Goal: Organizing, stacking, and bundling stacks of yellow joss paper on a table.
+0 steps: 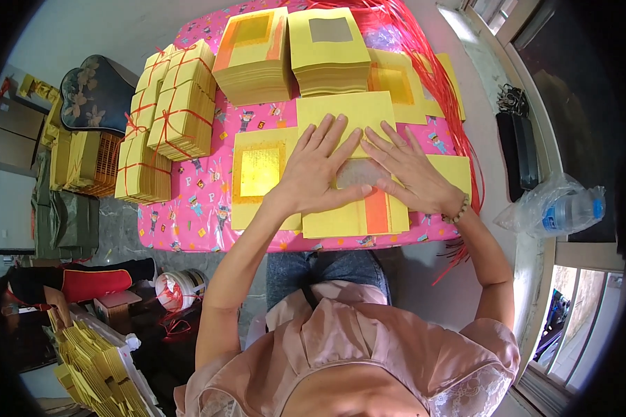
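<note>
Two flat palms on yellow joss paper

Left hand and right hand lie with fingers splayed wide, gripping nothing, on the yellow joss paper at the frame's centre. Uneven pressure could skew the layered sheets or crease a corner; a rightward sweep might snag the red strings at upper right

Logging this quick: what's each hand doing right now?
Left hand: open, spread on the yellow sheets, no grip visible.
Right hand: open, spread there too, no grip visible.
</note>
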Demonstrator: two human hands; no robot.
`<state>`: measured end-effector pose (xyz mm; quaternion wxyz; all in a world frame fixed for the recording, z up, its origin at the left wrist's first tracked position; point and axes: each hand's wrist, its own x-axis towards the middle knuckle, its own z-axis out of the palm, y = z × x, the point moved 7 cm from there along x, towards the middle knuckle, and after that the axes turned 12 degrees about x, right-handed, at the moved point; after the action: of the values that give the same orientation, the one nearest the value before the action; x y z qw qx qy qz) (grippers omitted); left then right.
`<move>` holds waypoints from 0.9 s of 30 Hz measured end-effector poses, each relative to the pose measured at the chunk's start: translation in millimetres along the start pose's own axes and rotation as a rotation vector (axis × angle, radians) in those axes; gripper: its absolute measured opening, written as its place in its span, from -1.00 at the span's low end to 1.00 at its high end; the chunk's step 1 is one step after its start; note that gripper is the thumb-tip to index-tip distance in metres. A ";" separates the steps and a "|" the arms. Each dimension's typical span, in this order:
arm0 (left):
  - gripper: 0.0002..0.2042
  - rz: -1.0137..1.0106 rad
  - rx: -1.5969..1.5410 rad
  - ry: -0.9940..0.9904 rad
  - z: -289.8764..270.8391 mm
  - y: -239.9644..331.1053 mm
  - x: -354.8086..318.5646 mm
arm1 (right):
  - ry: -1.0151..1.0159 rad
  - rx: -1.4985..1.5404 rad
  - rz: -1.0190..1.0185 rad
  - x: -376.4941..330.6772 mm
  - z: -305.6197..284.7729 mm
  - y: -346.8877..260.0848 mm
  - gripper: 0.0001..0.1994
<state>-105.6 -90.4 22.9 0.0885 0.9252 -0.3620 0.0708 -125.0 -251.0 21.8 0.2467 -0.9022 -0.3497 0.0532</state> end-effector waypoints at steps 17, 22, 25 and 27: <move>-0.54 -0.042 0.069 0.221 -23.3 1.2 12.6 | 0.409 -0.312 -0.361 24.9 -28.1 -9.3 -0.75; -0.56 -0.031 0.261 0.296 -17.2 -2.6 20.9 | 0.426 -0.246 -0.328 21.7 -37.6 -11.7 -0.76; -0.54 -0.046 0.421 0.415 -29.6 7.5 20.7 | 0.520 0.024 -0.175 9.9 -51.8 -3.2 -0.70; -0.55 -0.032 0.420 0.464 -39.4 20.9 22.2 | 0.860 0.298 0.085 -12.9 -72.4 19.9 -0.62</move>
<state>-106.4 -111.6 67.9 -0.0231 0.8881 -0.2951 0.3517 -103.2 -301.6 74.4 0.4944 -0.8106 -0.1665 -0.2661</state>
